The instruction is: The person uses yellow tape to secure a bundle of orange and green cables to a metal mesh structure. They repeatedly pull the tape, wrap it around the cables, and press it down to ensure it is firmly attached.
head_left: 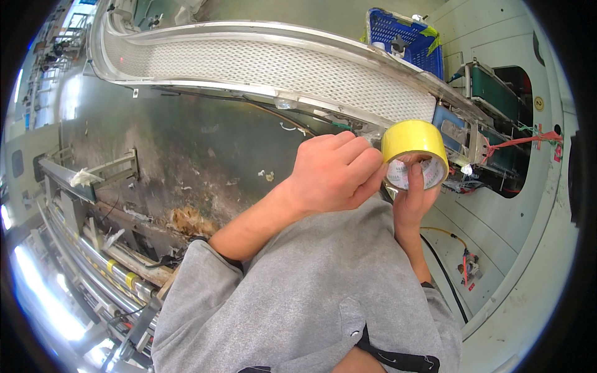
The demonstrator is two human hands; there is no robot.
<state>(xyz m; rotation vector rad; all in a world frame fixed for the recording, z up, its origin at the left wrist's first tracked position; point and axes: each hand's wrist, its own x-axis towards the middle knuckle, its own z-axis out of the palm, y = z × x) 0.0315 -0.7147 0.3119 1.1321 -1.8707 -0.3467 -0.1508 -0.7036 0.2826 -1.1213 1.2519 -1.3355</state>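
My right hand holds a wide roll of yellow tape, its thumb hooked inside the white printed core. The roll is tilted, so its open core shows toward me. At the roll's left side, my left hand is closed, with curled fingertips up against the tape's edge. Whatever those fingers pinch, perhaps the tape's end, is hidden behind the knuckles. Both hands are in front of my grey top, below the end of the conveyor.
Beyond my hands runs a conveyor with a white mesh-patterned belt, curving away at the left. Behind it stands a blue plastic crate. A pale machine panel is on the right. Metal rollers lie at the lower left.
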